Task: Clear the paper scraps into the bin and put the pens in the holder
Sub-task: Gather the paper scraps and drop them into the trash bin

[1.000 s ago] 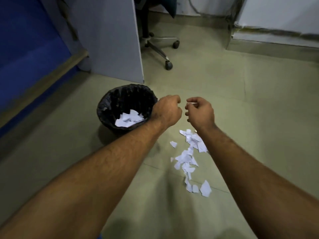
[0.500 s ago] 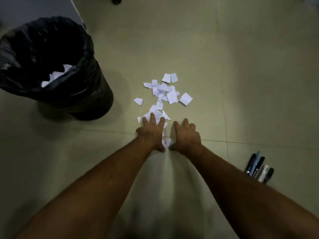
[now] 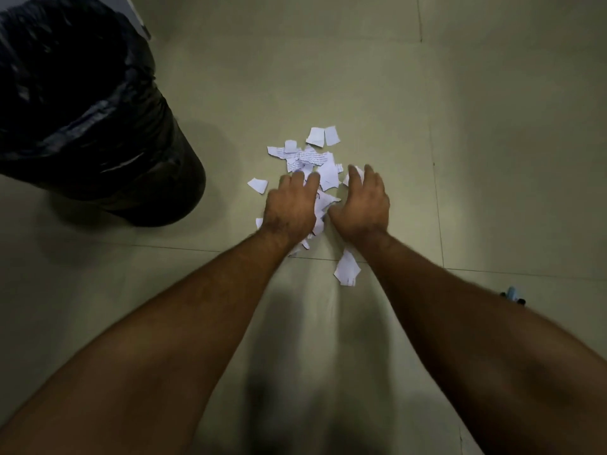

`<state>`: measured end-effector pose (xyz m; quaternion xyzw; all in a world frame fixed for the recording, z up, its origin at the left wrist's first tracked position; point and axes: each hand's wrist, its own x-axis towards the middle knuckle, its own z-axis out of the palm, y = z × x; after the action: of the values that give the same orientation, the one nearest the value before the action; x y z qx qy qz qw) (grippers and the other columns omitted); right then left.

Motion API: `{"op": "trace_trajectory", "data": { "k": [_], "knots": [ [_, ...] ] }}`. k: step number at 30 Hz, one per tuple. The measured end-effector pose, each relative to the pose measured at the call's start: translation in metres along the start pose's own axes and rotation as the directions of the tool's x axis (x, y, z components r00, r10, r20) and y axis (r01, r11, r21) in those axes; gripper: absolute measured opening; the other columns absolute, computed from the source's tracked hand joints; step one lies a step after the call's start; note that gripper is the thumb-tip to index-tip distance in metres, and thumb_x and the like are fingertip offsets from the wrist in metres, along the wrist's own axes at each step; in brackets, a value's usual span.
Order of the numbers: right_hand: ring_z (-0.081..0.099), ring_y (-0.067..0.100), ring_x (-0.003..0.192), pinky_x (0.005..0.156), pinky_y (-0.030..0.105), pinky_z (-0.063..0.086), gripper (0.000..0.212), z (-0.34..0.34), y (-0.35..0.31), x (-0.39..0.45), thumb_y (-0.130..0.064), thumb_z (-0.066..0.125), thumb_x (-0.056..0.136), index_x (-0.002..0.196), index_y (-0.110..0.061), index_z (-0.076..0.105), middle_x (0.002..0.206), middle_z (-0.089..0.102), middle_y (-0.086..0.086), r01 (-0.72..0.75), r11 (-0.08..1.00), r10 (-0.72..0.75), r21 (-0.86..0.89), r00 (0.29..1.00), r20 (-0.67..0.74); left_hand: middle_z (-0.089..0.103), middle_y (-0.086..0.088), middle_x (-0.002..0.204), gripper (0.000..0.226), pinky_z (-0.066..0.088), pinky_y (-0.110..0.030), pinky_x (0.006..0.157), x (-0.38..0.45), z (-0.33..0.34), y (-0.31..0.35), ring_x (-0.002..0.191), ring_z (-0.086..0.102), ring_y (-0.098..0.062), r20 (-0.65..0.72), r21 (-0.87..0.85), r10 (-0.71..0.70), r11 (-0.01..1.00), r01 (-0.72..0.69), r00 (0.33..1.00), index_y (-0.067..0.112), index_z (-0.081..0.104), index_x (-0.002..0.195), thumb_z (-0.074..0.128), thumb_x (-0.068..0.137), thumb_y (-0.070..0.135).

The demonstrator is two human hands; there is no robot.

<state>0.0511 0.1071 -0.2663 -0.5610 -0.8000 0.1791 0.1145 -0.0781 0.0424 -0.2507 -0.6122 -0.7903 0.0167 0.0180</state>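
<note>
Below, paper scraps lie between left hand and right hand.

Just one view here, a wide-angle head cam that looked forward and steeply down at the floor, so nothing was shared with a second camera. It sat close enough that both forearms ran in from the bottom corners and filled most of the lower half. The left hand and right hand landed near the middle of the frame, on the scraps. The bin sat left of and beyond the left hand, cut by the frame edge. Pens barely peeked out behind the right forearm. The edges were bent by the lens.
</note>
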Motion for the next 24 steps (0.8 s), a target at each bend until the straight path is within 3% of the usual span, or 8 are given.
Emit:
{"op": "trace_trajectory", "data": {
  "k": [3,5,9,13,17,21,22,24],
  "knots": [
    [0.015,0.035,0.150,0.120,0.049,0.017,0.107,0.001,-0.005,0.028,-0.051,0.069,0.074,0.157,-0.017,0.010,0.163,0.015,0.014,-0.143,0.989,0.128,0.042,0.960,0.249,0.022,-0.015,0.158,0.099,0.037,-0.049,0.104,0.034,0.002,-0.009,0.141,0.032,-0.036,0.197,-0.149,-0.046,0.986,0.077,0.979,0.020,0.014,0.156,0.065,0.079,0.055],
    [0.009,0.034,0.152,0.121,0.052,0.011,0.103,0.002,-0.012,0.041,-0.049,0.066,0.078,0.157,-0.019,0.008,0.164,0.012,0.010,-0.129,0.991,0.109,0.044,0.943,0.313,0.009,-0.014,0.163,0.108,0.029,-0.055,0.112,0.058,0.000,-0.017,0.148,0.016,-0.037,0.305,-0.204,-0.088,0.966,0.156,0.948,0.023,0.005,0.157,0.066,0.075,0.056],
    [0.006,0.035,0.152,0.120,0.056,0.009,0.093,0.007,-0.011,0.047,-0.049,0.062,0.082,0.157,-0.024,0.012,0.165,0.012,0.008,0.007,1.000,0.002,-0.023,0.924,0.382,0.020,-0.014,0.157,0.110,0.033,-0.054,0.111,0.076,0.001,-0.022,0.143,0.023,-0.040,0.520,-0.184,0.022,0.979,0.087,0.854,0.028,0.012,0.156,0.071,0.064,0.039],
    [0.018,0.034,0.148,0.117,0.057,0.018,0.105,0.003,-0.012,0.034,-0.056,0.056,0.061,0.155,-0.026,0.020,0.161,0.023,0.004,0.137,0.991,-0.123,0.004,0.877,0.465,0.048,-0.015,0.133,0.088,0.043,-0.045,0.102,0.057,0.000,-0.026,0.123,0.049,-0.037,0.443,-0.268,0.191,0.961,-0.073,0.876,0.021,0.038,0.147,0.070,0.067,0.035],
    [0.021,0.032,0.147,0.116,0.054,0.024,0.111,-0.005,-0.003,0.006,-0.055,0.066,0.060,0.155,-0.023,0.019,0.161,0.024,0.003,0.222,0.975,-0.196,0.006,0.849,0.491,0.043,-0.014,0.145,0.110,0.042,-0.047,0.104,0.018,-0.002,-0.035,0.131,0.045,-0.037,0.463,-0.315,0.206,0.947,-0.058,0.862,0.019,0.018,0.155,0.072,0.063,0.043],
    [0.019,0.036,0.147,0.116,0.054,0.028,0.121,-0.006,0.000,-0.017,-0.065,0.074,0.056,0.155,-0.022,0.017,0.162,0.019,0.006,0.318,0.942,-0.207,-0.109,0.804,0.557,0.032,-0.014,0.152,0.142,0.043,-0.047,0.105,-0.009,-0.010,-0.030,0.135,0.039,-0.035,0.563,-0.204,0.211,0.972,-0.113,0.799,0.019,0.005,0.156,0.080,0.045,0.065],
    [0.020,0.037,0.147,0.115,0.054,0.029,0.116,-0.005,-0.001,-0.020,-0.061,0.075,0.060,0.154,-0.022,0.020,0.162,0.019,0.007,0.325,0.937,-0.201,-0.131,0.805,0.558,0.032,-0.015,0.151,0.139,0.042,-0.046,0.106,-0.015,-0.011,-0.027,0.134,0.040,-0.035,0.562,-0.145,0.216,0.976,-0.162,0.799,0.018,0.008,0.156,0.081,0.048,0.065],
    [0.033,0.037,0.141,0.109,0.049,0.039,0.092,-0.002,-0.005,-0.026,-0.054,0.073,0.067,0.146,-0.022,0.039,0.155,0.034,0.010,0.313,0.942,-0.218,-0.120,0.844,0.490,0.040,-0.015,0.144,0.109,0.045,-0.044,0.101,-0.022,-0.008,-0.020,0.126,0.048,-0.035,0.497,-0.074,0.227,0.973,-0.219,0.838,0.018,0.026,0.152,0.080,0.064,0.053]
  ]
}}
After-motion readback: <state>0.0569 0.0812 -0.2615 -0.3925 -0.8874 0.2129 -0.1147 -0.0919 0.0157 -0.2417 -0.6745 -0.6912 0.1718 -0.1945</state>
